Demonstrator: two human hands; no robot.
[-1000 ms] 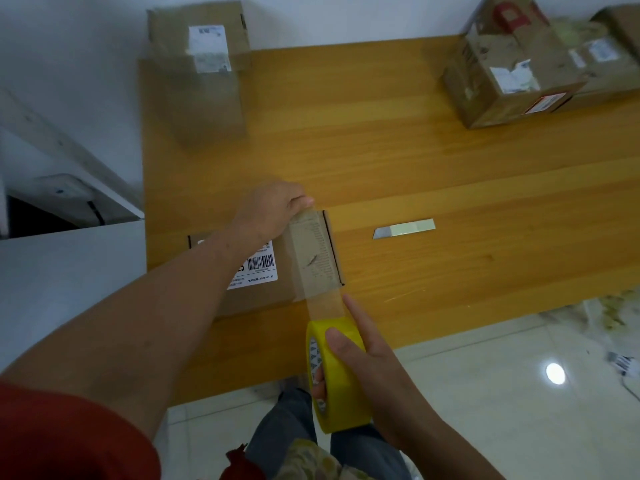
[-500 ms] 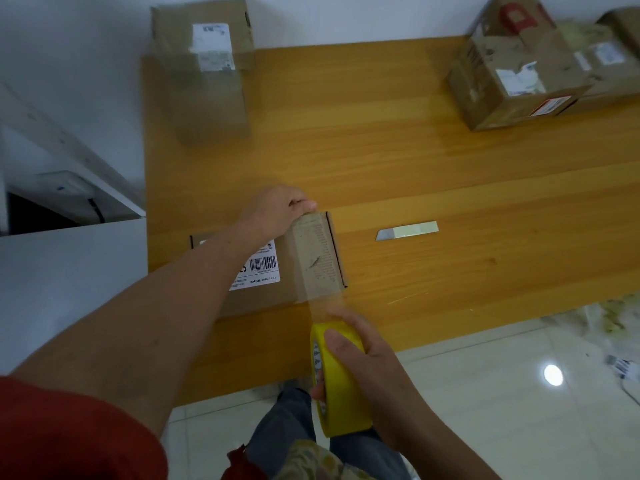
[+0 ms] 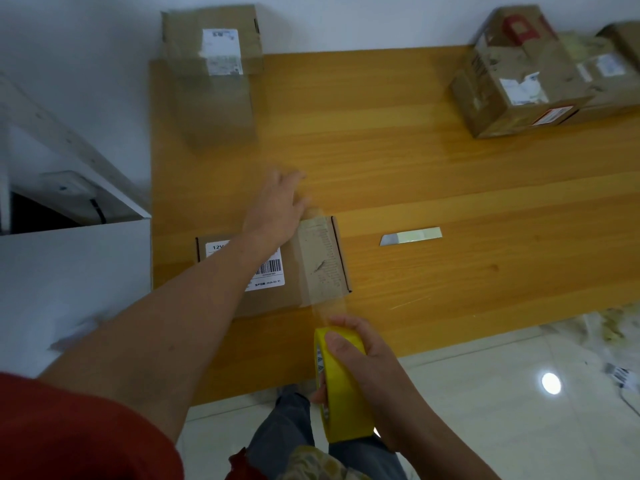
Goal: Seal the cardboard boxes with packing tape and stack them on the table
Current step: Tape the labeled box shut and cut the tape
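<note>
The flat box (image 3: 277, 301) lies at the near left part of the table (image 3: 450, 188), close to the front edge, with a white barcode label (image 3: 269, 271) on its top. A strip of clear tape (image 3: 318, 261) runs across the right part of the lid from the far edge to the near edge and goes on, stretched in the air, to the yellow tape roll (image 3: 343, 386). The right hand (image 3: 377, 368) grips that roll just off the table's front edge, thumb over the rim nearest the box and fingers curled round the other side (the roll stands on edge, its side toward the camera).

The left hand (image 3: 277, 209) reaches over the box's far edge, at the far end of the strip, with fingers stretched out and slightly apart; it is blurred, and I cannot tell whether it touches the lid or the tape.

To the right of the box, apart from it, a short metal blade (image 3: 410, 236) lies flat on the wood. At the far left corner stands a stack of boxes (image 3: 214, 81), the upper one bearing a white label. At the far right sit more boxes (image 3: 512, 88), worn and patched with old stickers. A white cabinet (image 3: 69, 271) stands against the table's left side. Paper scraps (image 3: 616, 323) lie on the tiled floor (image 3: 485, 393) at right.
</note>
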